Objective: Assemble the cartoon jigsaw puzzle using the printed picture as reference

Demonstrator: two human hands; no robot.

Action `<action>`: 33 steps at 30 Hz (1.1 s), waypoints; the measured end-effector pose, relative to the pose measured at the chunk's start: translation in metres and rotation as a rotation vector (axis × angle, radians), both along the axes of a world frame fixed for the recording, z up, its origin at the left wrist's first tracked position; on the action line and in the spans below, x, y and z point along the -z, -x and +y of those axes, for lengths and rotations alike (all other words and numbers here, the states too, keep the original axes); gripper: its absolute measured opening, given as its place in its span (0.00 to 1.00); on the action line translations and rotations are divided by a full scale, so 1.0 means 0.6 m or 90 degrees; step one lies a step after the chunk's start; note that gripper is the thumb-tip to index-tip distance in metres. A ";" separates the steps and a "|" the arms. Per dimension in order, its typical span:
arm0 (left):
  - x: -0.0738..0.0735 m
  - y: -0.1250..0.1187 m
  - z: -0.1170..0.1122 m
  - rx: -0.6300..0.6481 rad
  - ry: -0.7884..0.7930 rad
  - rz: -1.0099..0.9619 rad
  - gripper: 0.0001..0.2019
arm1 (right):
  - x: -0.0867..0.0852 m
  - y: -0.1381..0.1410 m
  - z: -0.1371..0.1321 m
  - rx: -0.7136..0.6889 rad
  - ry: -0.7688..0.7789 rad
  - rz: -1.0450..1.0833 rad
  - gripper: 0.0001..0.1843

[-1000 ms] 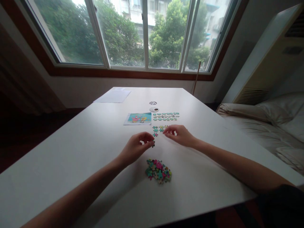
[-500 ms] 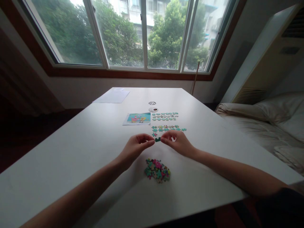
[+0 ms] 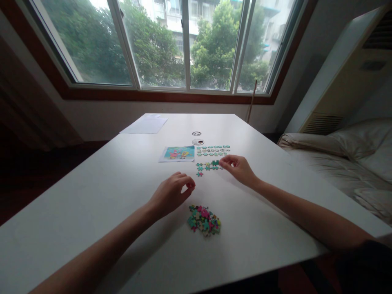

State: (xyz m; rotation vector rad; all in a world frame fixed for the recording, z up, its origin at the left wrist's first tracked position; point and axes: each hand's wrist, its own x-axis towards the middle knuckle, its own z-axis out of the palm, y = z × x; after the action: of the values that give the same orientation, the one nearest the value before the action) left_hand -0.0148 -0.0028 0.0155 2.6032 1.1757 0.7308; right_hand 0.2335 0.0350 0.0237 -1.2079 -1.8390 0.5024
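Observation:
My right hand (image 3: 240, 169) pinches a dark green jigsaw puzzle piece (image 3: 215, 162) between thumb and fingertips, above the nearer rows of laid-out pieces. Some of those pieces are hidden behind the piece and the fingers. My left hand (image 3: 173, 192) hovers over the white table with fingers curled in and thumb near the index finger; no piece shows in it. A heap of mixed puzzle pieces (image 3: 204, 220), green, pink and yellow, lies close to me, below and right of the left hand. One pink and teal piece (image 3: 199, 174) sits alone just nearer than the rows.
Farther rows of teal pieces (image 3: 212, 150) lie right of a cartoon picture sheet (image 3: 179, 153). Behind them are two small round items (image 3: 197, 142). White paper (image 3: 145, 124) rests at the table's far left. A sofa (image 3: 330, 159) stands to the right.
My right hand has moved away and slightly right with the green piece, over the nearer rows. My left hand has let go of that piece and drawn back a little left.

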 end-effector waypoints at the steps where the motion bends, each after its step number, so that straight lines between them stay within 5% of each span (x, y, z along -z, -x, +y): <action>1: 0.000 0.000 0.000 0.000 -0.002 0.004 0.06 | -0.005 -0.012 0.022 0.014 -0.003 -0.025 0.15; 5: -0.005 0.000 0.002 0.000 -0.004 0.013 0.06 | -0.022 -0.080 0.130 0.196 0.048 -0.167 0.15; 11: -0.008 0.000 0.005 -0.010 0.003 0.022 0.06 | 0.008 -0.167 0.230 0.288 0.155 -0.244 0.12; 19: 0.002 0.001 0.012 -0.012 0.001 0.026 0.06 | 0.055 -0.175 0.260 0.286 0.173 -0.283 0.15; 33: 0.000 0.004 0.010 -0.006 -0.010 0.027 0.06 | 0.049 -0.148 0.251 0.275 0.141 -0.255 0.15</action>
State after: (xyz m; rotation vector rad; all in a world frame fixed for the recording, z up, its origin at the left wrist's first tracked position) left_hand -0.0172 0.0033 0.0155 2.6401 1.1996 0.6916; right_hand 0.3223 0.1856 -0.0059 -1.9112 -1.7942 0.2324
